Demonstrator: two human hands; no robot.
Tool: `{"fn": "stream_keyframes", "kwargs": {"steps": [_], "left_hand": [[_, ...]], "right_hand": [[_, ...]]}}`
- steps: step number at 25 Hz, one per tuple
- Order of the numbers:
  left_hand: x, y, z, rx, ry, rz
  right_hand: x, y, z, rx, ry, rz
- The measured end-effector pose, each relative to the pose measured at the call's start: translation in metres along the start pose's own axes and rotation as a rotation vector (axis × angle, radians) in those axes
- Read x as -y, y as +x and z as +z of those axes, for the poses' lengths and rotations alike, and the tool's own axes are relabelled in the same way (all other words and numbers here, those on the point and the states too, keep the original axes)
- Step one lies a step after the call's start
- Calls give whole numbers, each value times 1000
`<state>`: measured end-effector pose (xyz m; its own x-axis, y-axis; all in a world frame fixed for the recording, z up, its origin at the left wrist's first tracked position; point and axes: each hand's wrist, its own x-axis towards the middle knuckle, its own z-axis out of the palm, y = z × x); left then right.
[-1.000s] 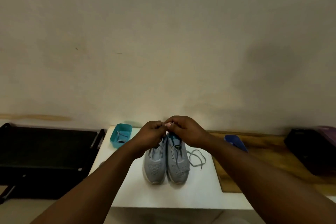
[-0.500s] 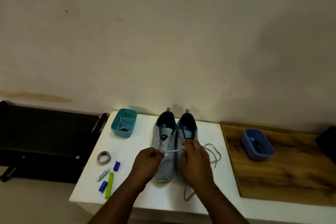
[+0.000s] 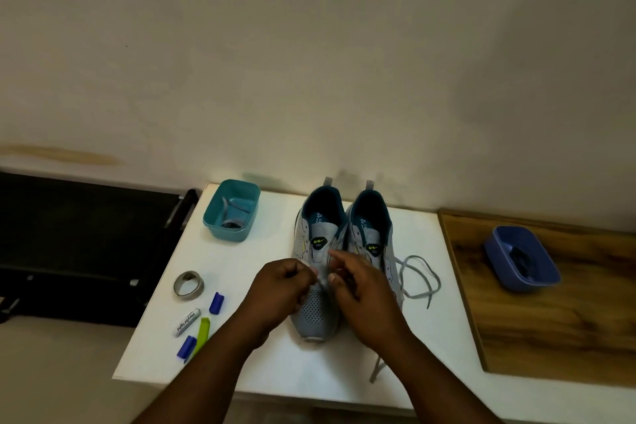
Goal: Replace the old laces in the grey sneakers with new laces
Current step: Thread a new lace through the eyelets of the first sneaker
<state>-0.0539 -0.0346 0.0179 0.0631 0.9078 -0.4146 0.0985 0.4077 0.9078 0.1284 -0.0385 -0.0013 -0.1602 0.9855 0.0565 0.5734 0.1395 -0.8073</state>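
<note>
Both hands work over the grey sneakers: our left hand has its fingers curled, apparently pinching a lace end, and our right hand pinches a lace at the eyelets, though we cannot tell the exact hold. Left of the sneakers stands a teal tub with laces inside, nearer us a tape roll. The sneakers sit at the middle of the white table. Right of them a grey lace trails loose; further right, a blue tub. We judge the unlacing partly done and the fitting of new laces still to come.
</note>
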Motion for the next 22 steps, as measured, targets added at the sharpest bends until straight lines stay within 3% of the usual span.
{"fn": "stream_keyframes", "kwargs": {"steps": [2, 7, 12, 17, 22], "left_hand": [[5, 0, 3, 21, 36, 0], [23, 19, -13, -327, 119, -67], [20, 23, -4, -300, 69, -3], [22, 32, 2, -311, -99, -59], [14, 22, 14, -173, -253, -109]], "right_hand": [[-2, -3, 11, 45, 22, -18], [-12, -4, 27, -119, -425, -40], [-7, -3, 36, -82, -504, -97], [-12, -2, 26, -86, -328, -72], [1, 1, 31, -94, -198, -73]]}}
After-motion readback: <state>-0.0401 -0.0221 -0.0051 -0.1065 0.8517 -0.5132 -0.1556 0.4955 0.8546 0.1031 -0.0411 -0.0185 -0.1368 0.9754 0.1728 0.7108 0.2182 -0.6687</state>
